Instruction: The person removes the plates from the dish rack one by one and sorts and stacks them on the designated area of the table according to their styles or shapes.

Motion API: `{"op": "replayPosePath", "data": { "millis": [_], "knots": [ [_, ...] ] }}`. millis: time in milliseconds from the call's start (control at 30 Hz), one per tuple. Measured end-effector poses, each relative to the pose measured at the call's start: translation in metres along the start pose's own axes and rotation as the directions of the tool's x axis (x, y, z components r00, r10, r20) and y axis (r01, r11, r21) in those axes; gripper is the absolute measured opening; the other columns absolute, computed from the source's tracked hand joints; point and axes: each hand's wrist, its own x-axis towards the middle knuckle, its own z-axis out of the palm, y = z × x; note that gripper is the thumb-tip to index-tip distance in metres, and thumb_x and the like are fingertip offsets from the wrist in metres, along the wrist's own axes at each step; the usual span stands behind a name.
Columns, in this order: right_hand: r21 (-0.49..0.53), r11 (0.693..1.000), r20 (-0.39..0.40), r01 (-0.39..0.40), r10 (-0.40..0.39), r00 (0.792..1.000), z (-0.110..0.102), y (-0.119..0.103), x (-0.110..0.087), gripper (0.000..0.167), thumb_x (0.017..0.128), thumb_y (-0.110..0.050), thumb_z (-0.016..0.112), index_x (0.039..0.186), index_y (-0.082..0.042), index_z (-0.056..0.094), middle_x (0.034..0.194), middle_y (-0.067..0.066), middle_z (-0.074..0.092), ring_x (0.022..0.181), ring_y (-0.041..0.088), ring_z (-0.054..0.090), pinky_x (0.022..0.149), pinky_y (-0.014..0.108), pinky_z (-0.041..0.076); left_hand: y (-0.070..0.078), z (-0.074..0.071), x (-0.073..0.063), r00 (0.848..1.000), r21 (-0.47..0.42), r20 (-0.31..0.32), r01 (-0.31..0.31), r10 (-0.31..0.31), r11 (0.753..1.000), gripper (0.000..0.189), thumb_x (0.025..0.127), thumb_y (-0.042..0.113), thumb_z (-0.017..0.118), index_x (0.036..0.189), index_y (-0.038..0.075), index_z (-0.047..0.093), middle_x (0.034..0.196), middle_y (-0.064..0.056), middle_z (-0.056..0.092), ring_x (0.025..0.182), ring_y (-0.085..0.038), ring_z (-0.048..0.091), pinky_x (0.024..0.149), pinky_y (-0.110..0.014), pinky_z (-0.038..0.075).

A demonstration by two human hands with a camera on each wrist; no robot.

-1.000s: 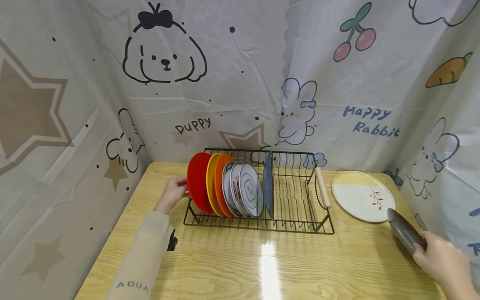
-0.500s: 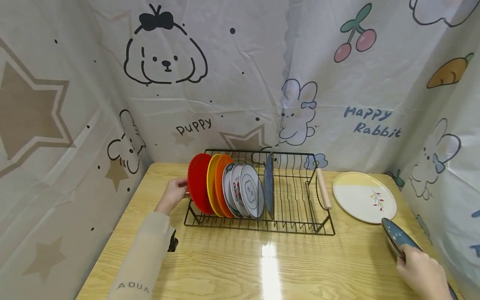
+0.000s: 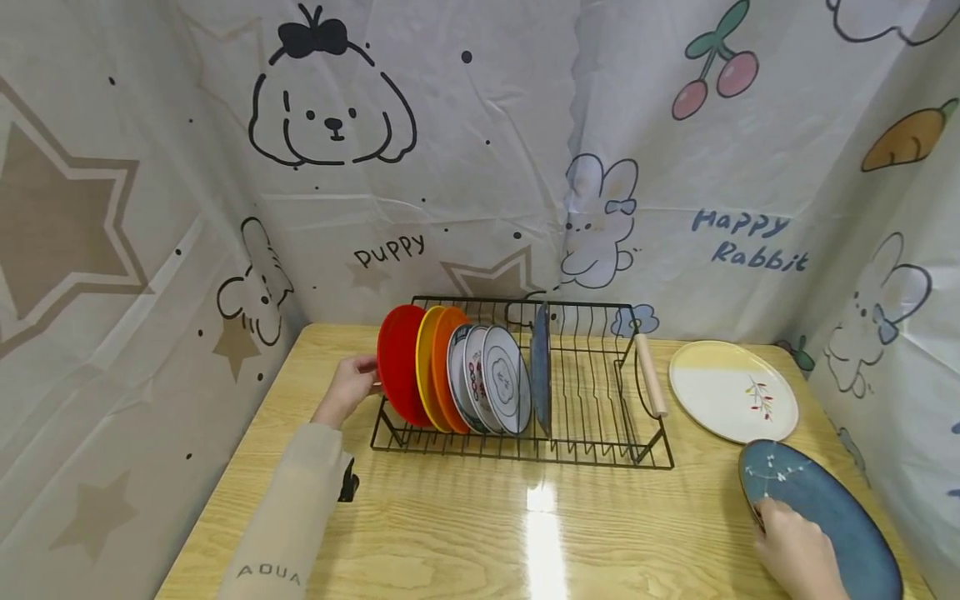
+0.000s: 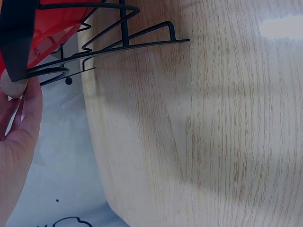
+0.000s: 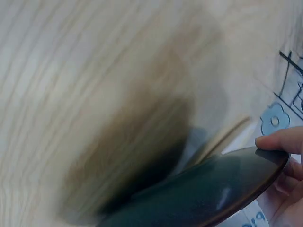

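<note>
While gripping a blue plate (image 3: 847,508) by its rim in the right hand (image 3: 798,546), over the table (image 3: 427,525) near a cream plate (image 3: 720,396), holds the wooden handle (image 4: 13,88) of the rack (image 3: 585,462) in the left hand (image 3: 348,387), just beside the red plate (image 3: 401,367). Shows white blossoms (image 3: 780,473) on the blue plate from the head, its dark underside (image 5: 208,189) only from the right wrist, the held handle clearly only from the left wrist. Reads "Puppy" and "Happy Rabbit" on the curtain (image 3: 450,108), seemingly "AQUA" on the sleeve (image 3: 281,517).
</note>
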Motion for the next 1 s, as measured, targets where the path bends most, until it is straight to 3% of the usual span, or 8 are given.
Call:
{"op": "replayPosePath", "data": {
  "millis": [267,500,767,1000],
  "knots": [
    [0.012,1.0,-0.024,-0.01,0.01,1.0,0.011,-0.009,-0.001,0.006,0.072,0.006,0.058,0.073,0.005,0.052,0.063,0.011,0.05,0.059,0.041,0.055,0.046,0.052,0.043,-0.002,0.0,0.001,1.0,-0.013,0.001,0.0,0.0,1.0,0.037,0.093,-0.008,0.033,0.129,-0.015,0.04,0.124,-0.032,0.046,0.089,-0.013,0.057,0.082,-0.031,0.053],
    [0.012,0.998,-0.136,0.056,-0.054,0.989,0.029,-0.011,-0.008,0.01,0.07,0.007,0.059,0.071,0.005,0.049,0.065,0.016,0.049,0.055,0.042,0.053,0.043,0.053,0.042,0.0,0.002,0.004,1.0,0.005,-0.011,0.019,-0.019,1.0,0.036,0.094,-0.004,0.036,0.129,-0.014,0.041,0.123,-0.03,0.048,0.088,-0.013,0.058,0.081,-0.03,0.053],
    [-0.017,1.0,-0.045,0.007,-0.008,0.999,0.036,-0.016,-0.01,0.006,0.076,0.007,0.054,0.08,0.01,0.052,0.071,0.019,0.05,0.058,0.037,0.054,0.049,0.052,0.046,0.002,0.004,0.004,1.0,-0.008,-0.008,0.021,-0.021,1.0,0.036,0.094,-0.004,0.037,0.129,-0.014,0.041,0.123,-0.031,0.047,0.088,-0.014,0.058,0.081,-0.03,0.053],
    [-0.033,0.999,-0.076,0.012,-0.014,0.997,0.041,-0.017,-0.01,0.005,0.076,0.009,0.053,0.081,0.011,0.052,0.072,0.02,0.051,0.057,0.035,0.053,0.05,0.052,0.046,0.002,0.004,0.002,1.0,-0.014,-0.011,0.021,-0.021,1.0,0.036,0.095,-0.003,0.037,0.129,-0.015,0.041,0.124,-0.03,0.047,0.092,-0.016,0.057,0.083,-0.032,0.053]
  ]
}}
